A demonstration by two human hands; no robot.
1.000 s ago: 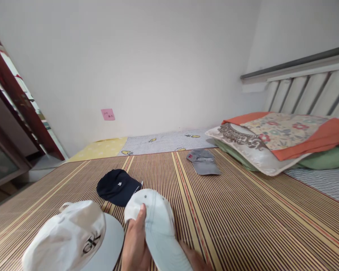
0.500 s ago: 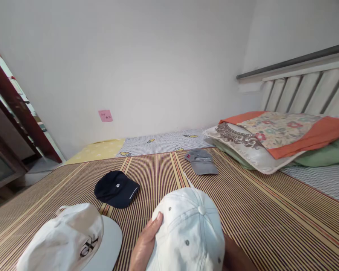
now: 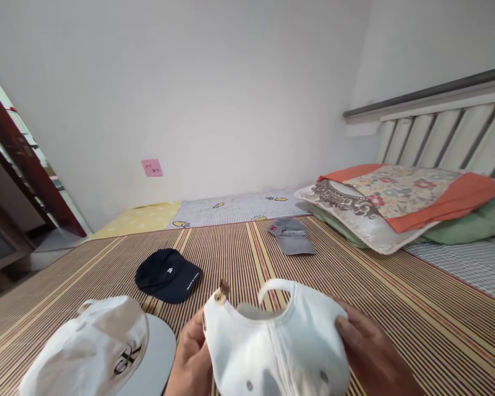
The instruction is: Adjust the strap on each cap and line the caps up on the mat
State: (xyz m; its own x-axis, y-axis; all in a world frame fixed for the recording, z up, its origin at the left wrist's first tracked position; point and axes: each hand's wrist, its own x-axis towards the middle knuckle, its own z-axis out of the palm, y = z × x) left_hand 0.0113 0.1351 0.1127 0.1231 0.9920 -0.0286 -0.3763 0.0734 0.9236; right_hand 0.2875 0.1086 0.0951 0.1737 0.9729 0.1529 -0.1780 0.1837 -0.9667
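Between my two hands is a white baseball cap [image 3: 272, 346], its back opening facing up and away from me. The back strap hangs unfastened, with a metal buckle at the left end. My left hand [image 3: 192, 352] grips the cap's left edge. On the right edge, my right hand [image 3: 367, 341] pinches the fabric with the thumb on top. To the left lies another white cap [image 3: 86, 346] with dark "CK" lettering on its front. A navy cap [image 3: 167, 275] rests beyond it, and a grey cap [image 3: 292, 236] sits farther back.
A striped bamboo mat [image 3: 226, 247] covers the bed. At the right back are a white pillow [image 3: 379, 231] and an orange-edged floral cloth [image 3: 416, 187], beside a slatted headboard [image 3: 449, 132]. A pink note [image 3: 152, 168] is stuck on the wall.
The held white cap has been turned: its crown top and button faced me before, and now its back opening and loose strap show. My right hand has come into fuller view on its right side.
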